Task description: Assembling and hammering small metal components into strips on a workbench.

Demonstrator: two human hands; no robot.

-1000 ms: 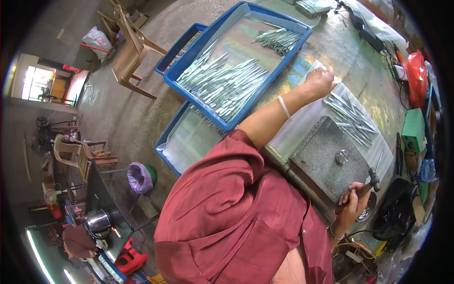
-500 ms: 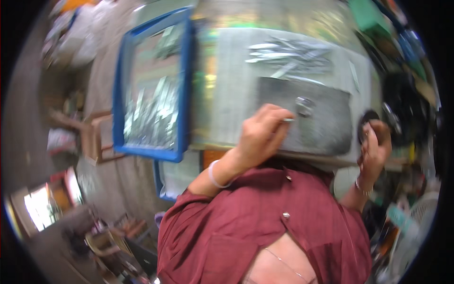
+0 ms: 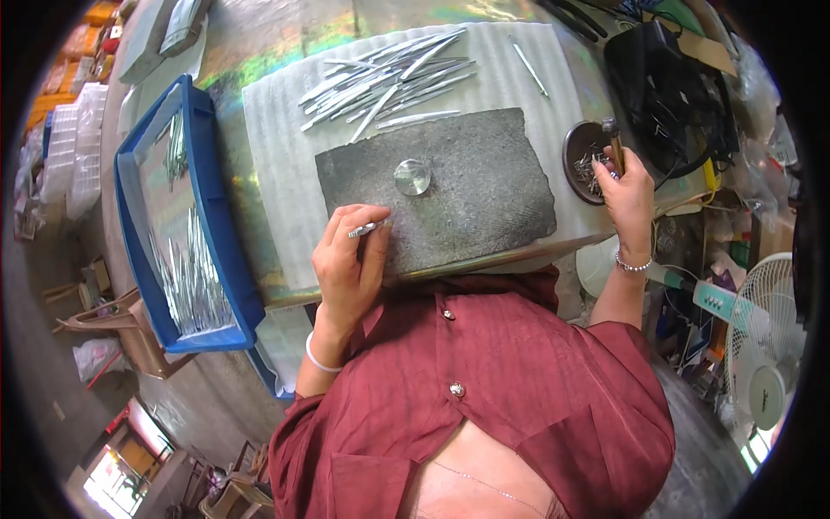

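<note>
My left hand [image 3: 346,264] is closed around a small silver metal piece [image 3: 368,229], its far part hidden by my fingers, at the near left edge of a dark rough slab [image 3: 484,164]. A round shiny block [image 3: 412,177] sits on the slab. On the right, my right hand [image 3: 628,192] grips a small hammer [image 3: 616,154] by its wooden handle, with the head pointing away. Its thumb and fingertips reach over a dark round dish [image 3: 572,147] that holds many tiny metal pins [image 3: 590,173]. Whether they pinch a pin cannot be made out.
Silver strips [image 3: 389,82] lie heaped on a white foam sheet [image 3: 277,156] beyond the slab; a single strip [image 3: 529,67] lies apart. A blue tray [image 3: 130,216] with more strips stands left. A black bag [image 3: 661,86] and a fan [image 3: 761,320] are at right.
The view has swung, and the bench now sits further left in it and sharper. My right hand stays by the dish, the hammer now plain to see. My left still holds its metal piece.
</note>
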